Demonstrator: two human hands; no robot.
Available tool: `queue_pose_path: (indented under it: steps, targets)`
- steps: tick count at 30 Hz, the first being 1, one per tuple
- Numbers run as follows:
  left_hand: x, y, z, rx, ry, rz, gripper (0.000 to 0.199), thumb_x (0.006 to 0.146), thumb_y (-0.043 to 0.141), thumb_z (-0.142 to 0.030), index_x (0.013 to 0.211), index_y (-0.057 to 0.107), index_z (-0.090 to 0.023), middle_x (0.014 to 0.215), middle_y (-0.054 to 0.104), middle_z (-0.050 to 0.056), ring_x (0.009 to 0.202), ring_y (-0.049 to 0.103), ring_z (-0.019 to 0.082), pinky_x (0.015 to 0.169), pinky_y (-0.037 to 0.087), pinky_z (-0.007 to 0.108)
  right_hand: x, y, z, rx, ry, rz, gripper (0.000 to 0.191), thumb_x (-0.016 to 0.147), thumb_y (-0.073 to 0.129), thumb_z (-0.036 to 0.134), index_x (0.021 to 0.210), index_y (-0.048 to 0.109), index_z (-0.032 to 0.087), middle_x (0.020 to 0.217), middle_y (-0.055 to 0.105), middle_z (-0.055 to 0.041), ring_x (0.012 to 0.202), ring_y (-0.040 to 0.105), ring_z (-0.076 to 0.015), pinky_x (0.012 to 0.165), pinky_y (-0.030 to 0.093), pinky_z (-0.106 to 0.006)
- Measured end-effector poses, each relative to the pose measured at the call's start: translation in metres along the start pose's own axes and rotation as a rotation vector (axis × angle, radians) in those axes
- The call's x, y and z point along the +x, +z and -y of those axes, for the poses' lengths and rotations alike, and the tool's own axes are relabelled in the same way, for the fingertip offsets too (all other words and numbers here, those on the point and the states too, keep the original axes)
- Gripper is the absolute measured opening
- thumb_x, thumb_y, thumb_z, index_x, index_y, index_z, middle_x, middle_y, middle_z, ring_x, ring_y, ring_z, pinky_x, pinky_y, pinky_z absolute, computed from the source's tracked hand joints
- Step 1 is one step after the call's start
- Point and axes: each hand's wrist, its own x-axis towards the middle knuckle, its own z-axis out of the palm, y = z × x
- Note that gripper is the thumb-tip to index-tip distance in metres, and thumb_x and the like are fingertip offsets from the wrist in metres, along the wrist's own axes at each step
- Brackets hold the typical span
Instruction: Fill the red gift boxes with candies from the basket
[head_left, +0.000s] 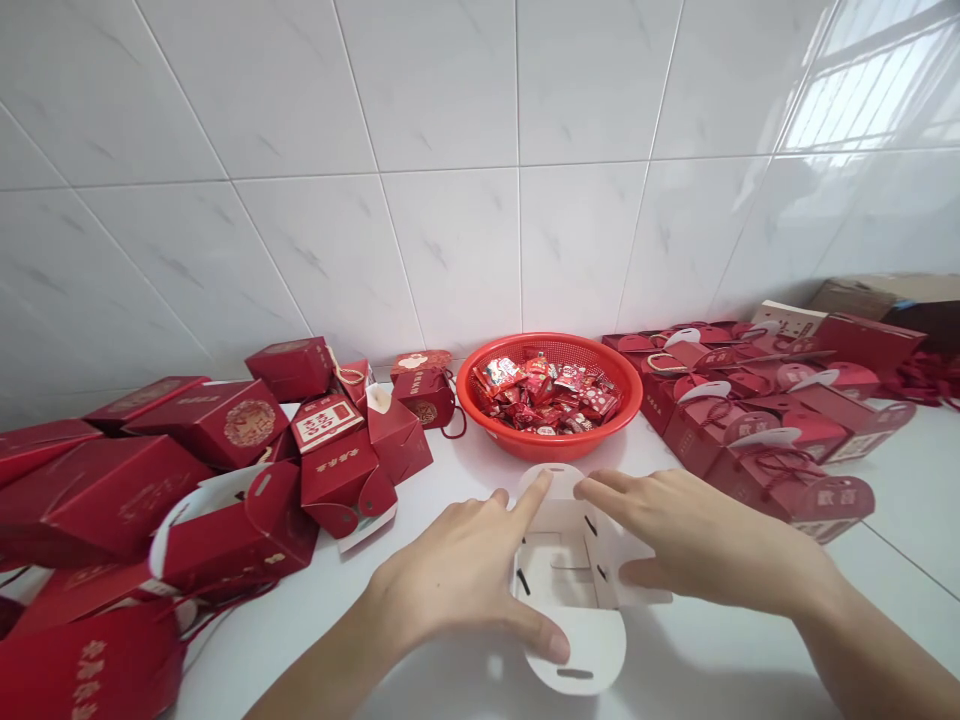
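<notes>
An open paper gift box (577,645) stands on the white surface before me, its pale inside facing up and its flaps folded outward. Dark cord pieces show through slots in its walls. My left hand (450,570) spans the box's left side, thumb on the near rounded flap and index finger on the far flap. On the other side, my right hand (697,530) grips the box around its right flap, fingertips by the far flap. Just behind stands a red plastic basket (551,443) with many wrapped candies (540,395) in it.
Red gift boxes (187,500) are piled at the left, some with lids folded shut. More red boxes with cords (750,430) stand in rows at the right. A cardboard box (862,295) sits at the far right. A tiled wall (450,250) rises behind everything.
</notes>
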Motion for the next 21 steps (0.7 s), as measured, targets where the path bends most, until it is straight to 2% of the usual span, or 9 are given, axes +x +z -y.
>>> queue_pose_path:
  steps: [2, 6, 12, 17, 21]
  targets:
    - [0.004, -0.001, 0.001, 0.014, -0.022, 0.026, 0.128, 0.055, 0.073, -0.075, 0.158, 0.019, -0.024, 0.093, 0.064, 0.006, 0.083, 0.066, 0.032, 0.055, 0.04, 0.027, 0.005, -0.001, -0.006, 0.048, 0.001, 0.038, 0.043, 0.074, 0.075, 0.026, 0.114, 0.059, 0.023, 0.106, 0.068, -0.0079, 0.09, 0.066, -0.0307, 0.068, 0.043, -0.034]
    - [0.011, -0.004, 0.003, 0.022, -0.036, 0.074, 0.129, 0.051, 0.07, -0.081, 0.156, 0.027, -0.02, 0.091, 0.064, 0.007, 0.09, 0.066, 0.035, 0.058, 0.042, 0.028, 0.017, -0.003, -0.019, 0.094, 0.025, 0.131, 0.055, 0.072, 0.077, 0.04, 0.12, 0.059, 0.021, 0.101, 0.07, -0.009, 0.094, 0.065, -0.0326, 0.073, 0.045, -0.035]
    - [0.022, -0.006, 0.008, -0.034, -0.036, 0.101, 0.121, 0.051, 0.076, -0.074, 0.153, 0.035, -0.023, 0.094, 0.069, 0.009, 0.1, 0.064, 0.037, 0.067, 0.045, 0.031, 0.031, 0.0, -0.034, 0.218, -0.062, 0.174, 0.073, 0.068, 0.078, 0.051, 0.13, 0.055, 0.02, 0.108, 0.069, -0.0099, 0.094, 0.066, -0.0292, 0.074, 0.047, -0.033]
    - [0.031, -0.009, 0.014, 0.004, -0.054, 0.019, 0.113, 0.056, 0.074, -0.073, 0.152, 0.036, -0.028, 0.089, 0.068, 0.006, 0.093, 0.066, 0.035, 0.067, 0.045, 0.032, 0.035, 0.0, -0.037, 0.24, -0.017, 0.086, 0.065, 0.073, 0.075, 0.046, 0.129, 0.055, 0.02, 0.108, 0.069, -0.0093, 0.089, 0.065, -0.0266, 0.071, 0.046, -0.031]
    - [0.033, -0.01, 0.019, 0.035, -0.046, 0.002, 0.113, 0.056, 0.072, -0.076, 0.152, 0.036, -0.028, 0.099, 0.067, 0.009, 0.098, 0.064, 0.037, 0.077, 0.047, 0.037, 0.029, -0.009, -0.04, 0.266, -0.056, 0.007, 0.054, 0.074, 0.074, 0.043, 0.121, 0.062, 0.021, 0.108, 0.071, -0.0087, 0.088, 0.066, -0.0249, 0.072, 0.047, -0.031]
